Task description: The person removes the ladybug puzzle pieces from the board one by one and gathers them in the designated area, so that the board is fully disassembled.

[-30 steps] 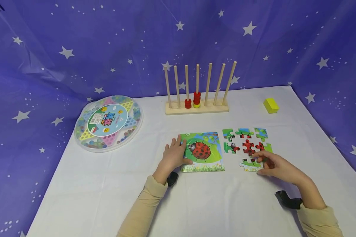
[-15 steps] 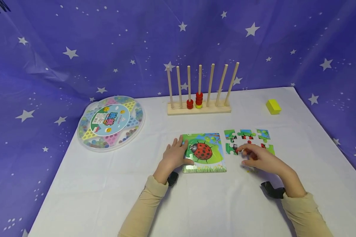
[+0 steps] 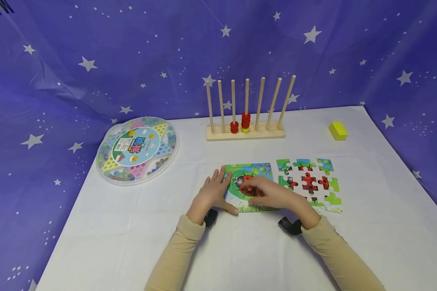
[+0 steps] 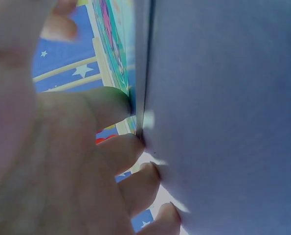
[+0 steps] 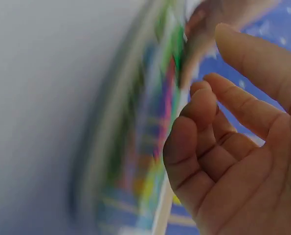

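Observation:
In the head view my left hand rests on the left edge of a square ladybug puzzle board, fingers extended and thumb along the lower side. Its fingertips meet the board's edge in the left wrist view. Over the board's middle is my right hand, hiding part of the red ladybug. The right wrist view shows this hand's fingers loosely bent, the thumb apart, and nothing between them. Just right of the board lie several loose puzzle pieces, some partly hidden by the right hand and wrist.
A wooden peg stand with red and yellow beads on two pegs stands behind the board. At the left lies a round Chinese checkers box. A yellow block sits at the back right, before the starry purple backdrop.
My right hand has moved left, from over the loose puzzle pieces to over the ladybug board. My left hand stays at the board's left edge, its thumb slightly lower.

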Motion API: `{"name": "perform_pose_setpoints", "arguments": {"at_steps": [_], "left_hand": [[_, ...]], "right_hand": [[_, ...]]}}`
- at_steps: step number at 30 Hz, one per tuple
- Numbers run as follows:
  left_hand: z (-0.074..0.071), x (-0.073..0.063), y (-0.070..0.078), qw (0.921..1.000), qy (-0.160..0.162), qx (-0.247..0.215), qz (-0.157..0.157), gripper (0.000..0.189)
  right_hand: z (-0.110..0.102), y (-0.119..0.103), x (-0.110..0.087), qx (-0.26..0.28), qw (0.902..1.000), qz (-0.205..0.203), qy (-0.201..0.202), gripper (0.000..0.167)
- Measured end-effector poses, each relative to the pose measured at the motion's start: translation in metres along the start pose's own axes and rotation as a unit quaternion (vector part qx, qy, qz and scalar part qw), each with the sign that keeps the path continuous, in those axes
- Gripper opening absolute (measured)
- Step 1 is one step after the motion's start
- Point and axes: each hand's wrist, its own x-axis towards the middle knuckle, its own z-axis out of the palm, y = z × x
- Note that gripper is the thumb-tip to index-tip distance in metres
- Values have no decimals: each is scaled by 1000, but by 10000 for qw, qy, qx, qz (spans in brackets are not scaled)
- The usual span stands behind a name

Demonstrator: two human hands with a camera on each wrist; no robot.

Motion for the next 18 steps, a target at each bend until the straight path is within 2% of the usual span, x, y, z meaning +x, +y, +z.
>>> {"name": "perform_pose_setpoints", "arguments": {"at_steps": [4, 9, 18], "left_hand": [[1, 1, 1, 10000, -20, 71, 47, 122], [2, 2, 2, 9998, -61, 183, 8, 122], [2, 2, 2, 9998, -23, 139, -134, 124]], "right_hand": [[12, -6, 11, -502, 9987, 53, -107, 62], [19, -9, 15, -818, 9965, 152, -10, 64], [23, -14, 14, -398, 9988, 276, 46, 70]]}}
